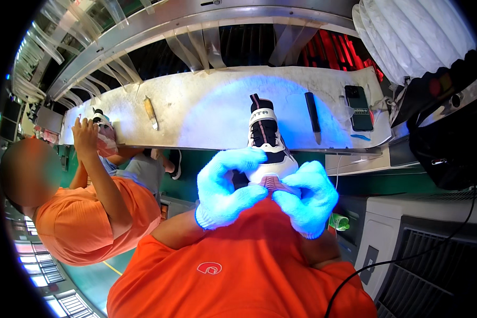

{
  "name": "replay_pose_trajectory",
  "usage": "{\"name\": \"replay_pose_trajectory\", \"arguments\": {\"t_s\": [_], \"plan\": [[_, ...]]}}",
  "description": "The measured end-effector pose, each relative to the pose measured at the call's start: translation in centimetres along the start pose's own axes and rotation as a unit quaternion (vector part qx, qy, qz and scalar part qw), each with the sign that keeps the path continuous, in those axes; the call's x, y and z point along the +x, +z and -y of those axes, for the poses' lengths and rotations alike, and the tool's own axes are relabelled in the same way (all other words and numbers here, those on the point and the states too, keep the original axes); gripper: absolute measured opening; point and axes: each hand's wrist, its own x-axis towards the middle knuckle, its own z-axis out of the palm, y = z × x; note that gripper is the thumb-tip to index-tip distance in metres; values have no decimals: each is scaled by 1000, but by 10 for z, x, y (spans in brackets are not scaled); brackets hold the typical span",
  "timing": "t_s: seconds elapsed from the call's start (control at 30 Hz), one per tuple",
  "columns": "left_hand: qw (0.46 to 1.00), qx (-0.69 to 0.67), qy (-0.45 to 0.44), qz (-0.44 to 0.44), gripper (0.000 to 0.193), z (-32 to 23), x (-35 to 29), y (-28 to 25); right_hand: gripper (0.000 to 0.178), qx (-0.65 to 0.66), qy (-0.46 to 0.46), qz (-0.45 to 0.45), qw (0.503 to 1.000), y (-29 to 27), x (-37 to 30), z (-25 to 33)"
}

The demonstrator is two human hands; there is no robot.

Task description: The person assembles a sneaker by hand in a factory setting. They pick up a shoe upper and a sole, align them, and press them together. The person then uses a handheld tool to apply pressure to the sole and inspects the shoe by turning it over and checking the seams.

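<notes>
A white and black sneaker [264, 139] lies in front of me with its toe toward my body, its heel end over the workbench's near edge. At the toe shows a pink, ridged piece of outsole [272, 183]. My left hand [228, 185], in a white glove lit blue, grips the toe from the left, fingers on the upper and thumb near the outsole. From the right, my gloved right hand [308, 199] pinches the outsole's toe edge between thumb and fingers. Part of the toe's sides is hidden behind the gloves.
On the pale workbench [201, 100] lie a black-handled tool [312, 116], a phone [359, 108] and a wooden-handled blade [151, 113]. A co-worker in orange [98, 217] handles another shoe at the left. A curtained conveyor [196, 40] runs behind; a white duct [413, 37] hangs at right.
</notes>
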Motion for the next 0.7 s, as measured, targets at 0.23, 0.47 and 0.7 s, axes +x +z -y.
{"name": "replay_pose_trajectory", "arguments": {"t_s": [0.23,0.47,0.7], "plan": [[990,-23,-75,116,68,0,17,-17,33,-4,7,30,1000,3,7,12],[989,-29,-112,95,50,-1,9,-17,37,-1,-24,32,999,9,7,14],[992,-1,-87,96,52,-4,13,-11,36,12,-7,17,1000,9,3,13]]}}
